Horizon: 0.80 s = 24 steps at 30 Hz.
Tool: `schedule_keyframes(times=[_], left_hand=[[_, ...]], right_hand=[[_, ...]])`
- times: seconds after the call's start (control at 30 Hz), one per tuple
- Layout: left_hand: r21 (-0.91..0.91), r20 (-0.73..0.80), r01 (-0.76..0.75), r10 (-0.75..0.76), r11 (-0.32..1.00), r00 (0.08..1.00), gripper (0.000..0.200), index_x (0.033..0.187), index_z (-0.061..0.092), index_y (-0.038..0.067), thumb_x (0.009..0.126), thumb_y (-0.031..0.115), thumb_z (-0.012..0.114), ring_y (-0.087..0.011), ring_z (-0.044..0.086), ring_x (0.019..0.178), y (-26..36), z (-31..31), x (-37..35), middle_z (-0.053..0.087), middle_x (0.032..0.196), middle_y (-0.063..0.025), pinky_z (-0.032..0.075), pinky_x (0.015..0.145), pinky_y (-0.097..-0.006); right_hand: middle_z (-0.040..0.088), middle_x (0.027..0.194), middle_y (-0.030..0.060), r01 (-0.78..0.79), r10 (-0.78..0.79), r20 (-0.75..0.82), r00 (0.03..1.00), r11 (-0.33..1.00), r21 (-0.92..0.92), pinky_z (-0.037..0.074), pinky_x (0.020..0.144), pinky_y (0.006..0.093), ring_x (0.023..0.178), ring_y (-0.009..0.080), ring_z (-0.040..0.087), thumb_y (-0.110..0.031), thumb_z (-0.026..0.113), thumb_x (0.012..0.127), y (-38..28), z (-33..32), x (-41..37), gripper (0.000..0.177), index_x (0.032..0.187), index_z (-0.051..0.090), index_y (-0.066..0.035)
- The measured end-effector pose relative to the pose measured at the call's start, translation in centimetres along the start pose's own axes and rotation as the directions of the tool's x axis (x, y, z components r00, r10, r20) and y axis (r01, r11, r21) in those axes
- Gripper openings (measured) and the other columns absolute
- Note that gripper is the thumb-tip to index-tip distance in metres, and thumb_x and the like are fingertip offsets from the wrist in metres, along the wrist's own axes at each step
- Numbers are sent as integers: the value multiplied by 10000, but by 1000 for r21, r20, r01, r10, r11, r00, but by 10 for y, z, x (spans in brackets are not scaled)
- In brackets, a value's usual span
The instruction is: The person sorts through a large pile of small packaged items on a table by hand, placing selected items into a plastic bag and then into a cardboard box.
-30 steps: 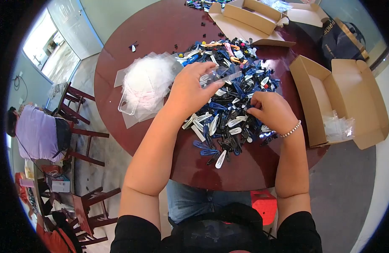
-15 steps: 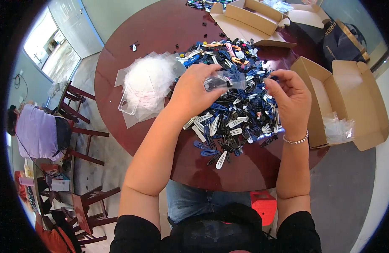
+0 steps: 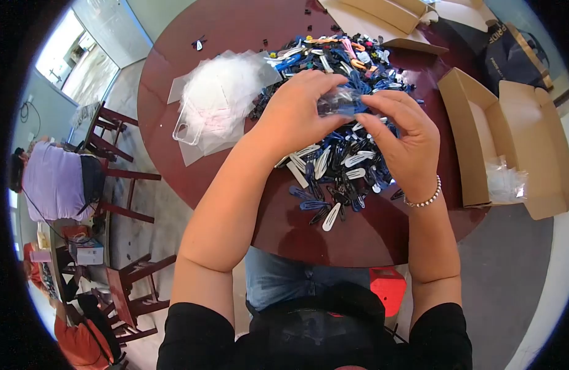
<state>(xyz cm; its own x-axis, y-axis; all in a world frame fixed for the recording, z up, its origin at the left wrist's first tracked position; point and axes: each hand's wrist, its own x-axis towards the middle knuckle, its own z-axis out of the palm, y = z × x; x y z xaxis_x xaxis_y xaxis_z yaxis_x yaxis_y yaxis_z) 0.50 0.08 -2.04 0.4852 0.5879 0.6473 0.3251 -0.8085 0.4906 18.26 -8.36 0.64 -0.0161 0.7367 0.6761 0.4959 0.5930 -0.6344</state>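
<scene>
Wrapped in my left hand (image 3: 303, 111) is a small clear plastic bag (image 3: 339, 103) with dark hair clips inside, lying sideways over the pile. My right hand (image 3: 403, 132) has its thumb and forefinger at the bag's right end, one on each side of that edge; whether a clip is between them is hidden. Beneath both hands spreads a heap of snap hair clips (image 3: 352, 161), mostly navy, black and white. To the left of my left hand lies a stack of clear plastic bags (image 3: 220, 86).
A round dark red table (image 3: 173, 55) bears everything. On the right stands an open cardboard box (image 3: 469, 142) with plastic bags (image 3: 506, 182) in it. Another box (image 3: 383, 15) is at the back, beside a dark paper bag (image 3: 515, 55). Stools (image 3: 127, 290) and other people (image 3: 56, 182) are at left.
My right hand has moved left, from beside the bag to its end, and its fingers now meet the bag. My left hand has shifted slightly right. The view has tilted a little.
</scene>
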Motion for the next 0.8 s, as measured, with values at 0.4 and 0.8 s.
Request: schedule_keyframes(times=[0.4,0.8], left_hand=[[-402,-100,295,-362,867,927,402,1146,646,57,791,189,783,-144,621,876,2,-10,5,657,952,-48,496,747,-278],[-548,10,438,-519,712,855,394,1144,653,14,833,237,749,-85,591,799,-12,-10,6,675,919,-27,474,701,-245]], right_hand=[[692,893,31,-338,331,-111,937,940,-55,482,706,218,798,71,609,-100,661,904,13,-57,14,159,1009,699,13],[711,937,135,-286,406,102,908,781,-556,532,739,331,778,234,677,-193,696,851,60,-71,7,280,1046,685,9]])
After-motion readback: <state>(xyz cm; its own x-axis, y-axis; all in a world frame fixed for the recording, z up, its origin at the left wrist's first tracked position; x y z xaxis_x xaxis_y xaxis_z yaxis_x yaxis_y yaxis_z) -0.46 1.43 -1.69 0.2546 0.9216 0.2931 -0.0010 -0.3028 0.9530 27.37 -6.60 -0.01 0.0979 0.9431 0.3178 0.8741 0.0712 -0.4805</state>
